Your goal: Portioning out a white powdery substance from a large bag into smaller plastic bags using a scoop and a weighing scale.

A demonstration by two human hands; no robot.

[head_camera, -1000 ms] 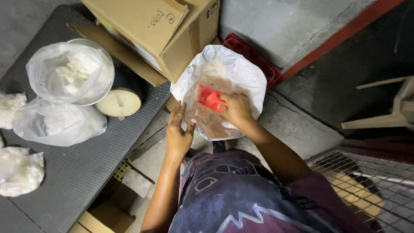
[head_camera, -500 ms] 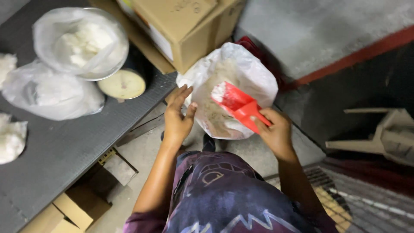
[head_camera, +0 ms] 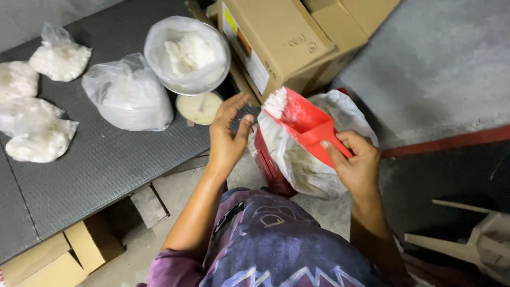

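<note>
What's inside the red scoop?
The red scoop, held in the right hand, carries white powder at its front end. How deep the powder goes is hidden by the scoop's walls.

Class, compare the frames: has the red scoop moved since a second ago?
Yes. The red scoop has come up out of the white sack toward the cardboard box, held by the right hand.

Cardboard box [head_camera: 287, 42], filled clear bags [head_camera: 127, 95] on dark table [head_camera: 106, 165], round scale dial [head_camera: 199, 108], pale chair [head_camera: 478, 239]

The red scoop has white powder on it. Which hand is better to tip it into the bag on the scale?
Right. The right hand already holds the red scoop by its handle; the left hand is open and bare.
</note>
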